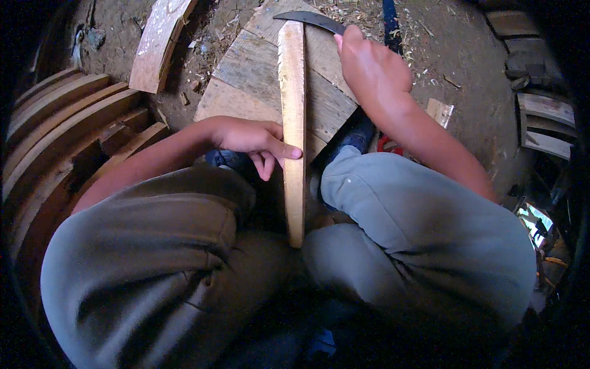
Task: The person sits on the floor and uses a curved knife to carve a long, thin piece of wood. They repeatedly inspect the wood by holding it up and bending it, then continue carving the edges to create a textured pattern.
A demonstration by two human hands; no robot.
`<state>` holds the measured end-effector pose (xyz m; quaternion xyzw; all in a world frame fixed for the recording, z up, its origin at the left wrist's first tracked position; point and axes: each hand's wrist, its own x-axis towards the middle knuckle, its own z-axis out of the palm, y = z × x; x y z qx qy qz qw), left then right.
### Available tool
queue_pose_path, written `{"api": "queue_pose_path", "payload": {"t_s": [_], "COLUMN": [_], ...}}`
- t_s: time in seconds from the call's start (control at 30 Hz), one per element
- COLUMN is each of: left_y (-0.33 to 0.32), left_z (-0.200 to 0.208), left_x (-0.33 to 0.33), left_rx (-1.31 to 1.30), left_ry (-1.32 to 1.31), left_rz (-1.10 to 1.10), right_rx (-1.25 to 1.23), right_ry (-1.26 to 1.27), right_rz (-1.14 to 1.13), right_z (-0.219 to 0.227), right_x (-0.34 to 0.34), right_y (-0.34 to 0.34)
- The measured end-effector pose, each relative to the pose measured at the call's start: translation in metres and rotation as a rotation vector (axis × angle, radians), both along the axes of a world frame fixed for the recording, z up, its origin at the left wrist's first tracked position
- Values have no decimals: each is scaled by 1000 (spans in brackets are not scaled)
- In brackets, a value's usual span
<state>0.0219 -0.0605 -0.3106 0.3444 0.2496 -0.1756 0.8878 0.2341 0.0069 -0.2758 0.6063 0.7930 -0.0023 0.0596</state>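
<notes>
My left hand [258, 142] grips a long, narrow strip of wood [293, 111] about its middle, thumb across the top face. The strip stands lengthwise between my knees, its far end over a low platform of wooden boards [246, 67]. Rough notches run along the left edge of its far half. In my right hand [372, 64] is a sickle [310, 20] with a dark curved blade, its handle hidden in the closed fingers. The blade reaches leftward across the far tip of the strip; whether it touches the wood I cannot tell.
Curved planks [74, 117] are stacked at the left. A loose board [158, 43] lies on the dirt floor at the far left. Chips and shavings scatter around the platform. More wood pieces [547, 123] sit at the right, and something red [388, 145] lies by my right foot.
</notes>
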Motion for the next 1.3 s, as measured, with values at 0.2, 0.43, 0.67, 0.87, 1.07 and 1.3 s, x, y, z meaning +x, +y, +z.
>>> {"api": "queue_pose_path", "payload": {"t_s": [0.2,0.43,0.67,0.87,1.07,1.3], "left_y": [1,-2,-2,-3,-2,-5], "left_z": [-1,-9,-7,-8,-9,-9], "left_x": [3,-1,-3,-1,0,-1], "left_rx": [-33,-87,-88,-62,-50,-48], "left_ry": [-29,-47,-46,-38,-37,-28], "left_rz": [-67,-29,-19,-21,-38,5], "right_rx": [-59,-101,31,66,105,-17], "right_ry": [11,-45,-65,-148,-86,14], "right_rz": [66,120,142,76,49,110], "right_z": [11,30,10,8,-2,2], "right_x": [24,21,20,14,9,17], "right_y": [-2,-15,-21,-25,-17,4]}}
